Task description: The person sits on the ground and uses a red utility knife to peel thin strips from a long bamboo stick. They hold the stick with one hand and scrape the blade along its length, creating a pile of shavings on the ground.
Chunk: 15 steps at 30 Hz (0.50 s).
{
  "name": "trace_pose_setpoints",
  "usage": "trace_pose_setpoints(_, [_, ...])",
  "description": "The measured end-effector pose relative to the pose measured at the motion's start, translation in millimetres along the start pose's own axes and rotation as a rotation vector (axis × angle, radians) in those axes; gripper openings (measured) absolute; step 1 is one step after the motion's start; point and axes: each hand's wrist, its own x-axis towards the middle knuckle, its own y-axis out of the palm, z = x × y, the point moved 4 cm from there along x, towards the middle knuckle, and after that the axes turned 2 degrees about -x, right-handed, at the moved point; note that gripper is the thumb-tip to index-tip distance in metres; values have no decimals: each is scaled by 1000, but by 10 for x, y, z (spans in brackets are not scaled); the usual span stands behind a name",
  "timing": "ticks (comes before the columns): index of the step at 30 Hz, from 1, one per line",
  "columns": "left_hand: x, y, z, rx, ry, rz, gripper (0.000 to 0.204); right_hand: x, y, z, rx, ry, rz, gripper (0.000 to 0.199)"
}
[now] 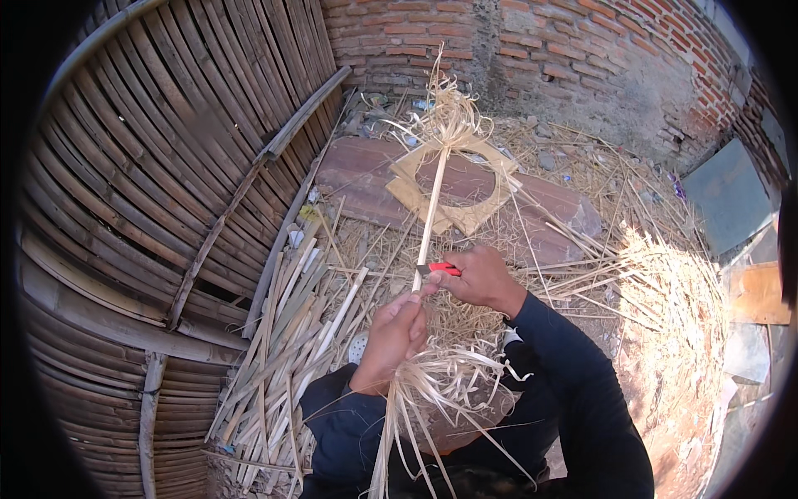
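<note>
A long pale bamboo strip point(432, 208) runs away from me, its far end and its near end both fringed with curled shavings. My left hand point(396, 331) is closed round the strip near its middle. Just beyond it, my right hand point(480, 279) grips a red-handled cutter knife point(445, 269), whose dark blade lies across the strip. The right thumb is close to the left fingertips. Thin curls point(453, 125) bunch at the far end, and more shavings point(440, 378) spill over my lap.
Split bamboo strips point(283, 333) are piled at the left beside a bamboo slat wall point(166, 166). A cut-out cardboard sheet point(405, 185) lies on a reddish-brown board point(349, 179) ahead. A brick wall point(573, 58) closes the back. Shavings and thin sticks point(582, 274) cover the ground at right.
</note>
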Motion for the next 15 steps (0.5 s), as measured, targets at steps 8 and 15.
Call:
trace_pose_setpoints(8, [-66, 78, 46, 21, -4, 27, 35, 43, 20, -129, -96, -13, -175, 58])
trace_pose_setpoints(15, [-75, 1, 187, 243, 137, -41, 33, 168, 71, -310, -142, -7, -230, 61])
